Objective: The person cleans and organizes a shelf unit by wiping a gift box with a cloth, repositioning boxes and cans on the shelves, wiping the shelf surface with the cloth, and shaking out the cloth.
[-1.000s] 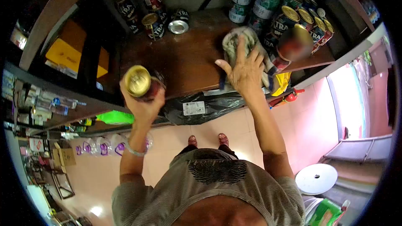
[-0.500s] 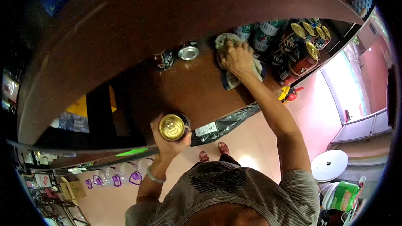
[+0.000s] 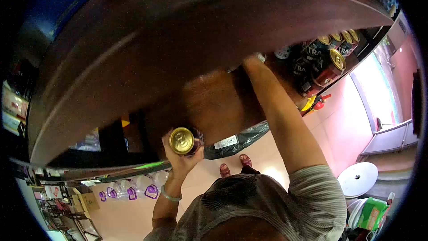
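My left hand (image 3: 183, 160) is wrapped around a drink can (image 3: 182, 141), its gold lid with the pull tab facing up. It holds the can at the front edge of the brown shelf (image 3: 214, 105). My right arm stretches deep over that shelf, and the upper shelf board hides my right hand with its fingers. A small pale patch, perhaps the cloth, shows beside my right wrist (image 3: 252, 62). To the right of this arm stand several dark and red cans (image 3: 327, 69) with gold lids, some stacked or packed together.
The upper shelf board (image 3: 178, 35) overhangs the work area. A black plastic bag (image 3: 249, 138) with a white label hangs along the front edge. Clear bottles with purple handles (image 3: 131, 192) stand on the floor at left. A red and yellow object (image 3: 317, 103) is below the cans.
My right hand has moved farther back, from the cloth on the shelf to out of sight under the upper board. The view has shifted, hiding the two cans at the back. My left hand still holds its can.
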Demonstrator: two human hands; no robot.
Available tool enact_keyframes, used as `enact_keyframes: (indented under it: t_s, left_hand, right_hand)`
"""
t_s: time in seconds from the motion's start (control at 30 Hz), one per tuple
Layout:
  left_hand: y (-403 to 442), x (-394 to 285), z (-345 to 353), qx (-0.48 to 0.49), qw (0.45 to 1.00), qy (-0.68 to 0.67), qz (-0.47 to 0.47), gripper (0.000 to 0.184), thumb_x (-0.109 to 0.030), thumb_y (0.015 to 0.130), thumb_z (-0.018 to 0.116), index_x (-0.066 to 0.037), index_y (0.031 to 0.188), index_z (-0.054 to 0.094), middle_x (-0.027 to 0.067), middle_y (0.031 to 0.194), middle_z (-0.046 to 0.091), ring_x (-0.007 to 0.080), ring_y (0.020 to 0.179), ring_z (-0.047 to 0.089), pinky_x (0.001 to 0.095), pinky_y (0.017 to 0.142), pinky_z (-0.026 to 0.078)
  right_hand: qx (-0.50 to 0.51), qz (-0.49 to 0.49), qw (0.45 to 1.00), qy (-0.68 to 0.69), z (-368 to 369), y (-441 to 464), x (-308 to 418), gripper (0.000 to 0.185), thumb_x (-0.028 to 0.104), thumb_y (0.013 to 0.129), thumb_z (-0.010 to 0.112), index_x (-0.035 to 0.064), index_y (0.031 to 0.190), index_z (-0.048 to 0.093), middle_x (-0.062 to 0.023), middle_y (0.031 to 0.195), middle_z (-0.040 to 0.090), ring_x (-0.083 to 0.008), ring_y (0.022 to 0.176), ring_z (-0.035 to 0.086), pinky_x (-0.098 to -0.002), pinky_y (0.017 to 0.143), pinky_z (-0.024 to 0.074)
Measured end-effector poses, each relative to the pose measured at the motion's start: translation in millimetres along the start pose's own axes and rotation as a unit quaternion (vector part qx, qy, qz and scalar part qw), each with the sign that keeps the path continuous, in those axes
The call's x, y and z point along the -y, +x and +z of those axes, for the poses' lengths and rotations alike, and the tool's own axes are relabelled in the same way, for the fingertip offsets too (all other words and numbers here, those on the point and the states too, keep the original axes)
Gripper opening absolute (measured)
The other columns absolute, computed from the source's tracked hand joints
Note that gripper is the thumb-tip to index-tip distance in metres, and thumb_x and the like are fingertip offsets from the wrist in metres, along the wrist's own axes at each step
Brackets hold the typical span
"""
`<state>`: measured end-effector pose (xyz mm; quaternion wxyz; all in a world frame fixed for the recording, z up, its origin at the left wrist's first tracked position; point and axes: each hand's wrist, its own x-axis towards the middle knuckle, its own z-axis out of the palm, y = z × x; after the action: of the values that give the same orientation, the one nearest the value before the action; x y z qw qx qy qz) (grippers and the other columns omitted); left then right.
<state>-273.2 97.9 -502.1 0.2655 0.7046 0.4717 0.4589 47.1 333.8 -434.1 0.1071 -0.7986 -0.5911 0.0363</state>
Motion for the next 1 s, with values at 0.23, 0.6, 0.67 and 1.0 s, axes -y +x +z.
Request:
enact_keyframes:
  t_s: [0.23, 0.6, 0.67, 1.0]
  left_hand:
    - [11.6, -37.9, 4.2, -0.031, 0.989, -0.141, -0.035, 0.065, -0.014, 0.064, 0.075, -0.001, 0.115, 0.037, 0.0089, 0.099, 0.048, 0.0174, 0.089, 0.052, 0.0315, 0.079, 0.044]
    - [12.1, -27.6, -2.6, -0.024, 0.992, -0.126, 0.019, 0.067, -0.010, 0.058, 0.075, -0.001, 0.113, 0.038, 0.0096, 0.099, 0.049, 0.0191, 0.089, 0.052, 0.0315, 0.080, 0.043]
    - [10.6, -27.2, -2.3, -0.024, 0.994, -0.110, 0.009, 0.067, -0.011, 0.058, 0.075, -0.001, 0.113, 0.039, 0.0097, 0.098, 0.049, 0.0192, 0.089, 0.052, 0.0317, 0.081, 0.043]
    - [5.8, -19.1, -2.8, -0.056, 0.997, -0.046, -0.024, 0.070, -0.018, 0.059, 0.078, -0.001, 0.114, 0.038, 0.0100, 0.098, 0.047, 0.0203, 0.090, 0.049, 0.0326, 0.083, 0.042]
  right_hand:
    - [0.000, -0.146, 0.983, -0.115, -13.3, -59.4, -13.6, 0.043, 0.036, 0.079, 0.058, 0.0063, 0.110, 0.055, -0.0181, 0.110, 0.057, -0.0334, 0.105, 0.052, -0.0440, 0.088, 0.0436]
    - [-0.105, -0.162, 0.979, -0.059, -36.1, -202.0, -43.3, 0.036, 0.027, 0.076, 0.058, 0.0042, 0.104, 0.054, -0.0196, 0.101, 0.054, -0.0360, 0.097, 0.049, -0.0513, 0.079, 0.0433]
    - [-0.106, -0.135, 0.982, -0.082, -27.6, -178.3, -34.6, 0.040, 0.025, 0.074, 0.060, 0.0037, 0.107, 0.053, -0.0202, 0.104, 0.054, -0.0357, 0.102, 0.048, -0.0513, 0.081, 0.0429]
    - [-0.131, 0.045, 0.987, -0.082, 9.8, -7.4, 7.8, 0.041, 0.036, 0.082, 0.051, 0.0100, 0.113, 0.057, -0.0115, 0.113, 0.058, -0.0317, 0.107, 0.049, -0.0439, 0.080, 0.0409]
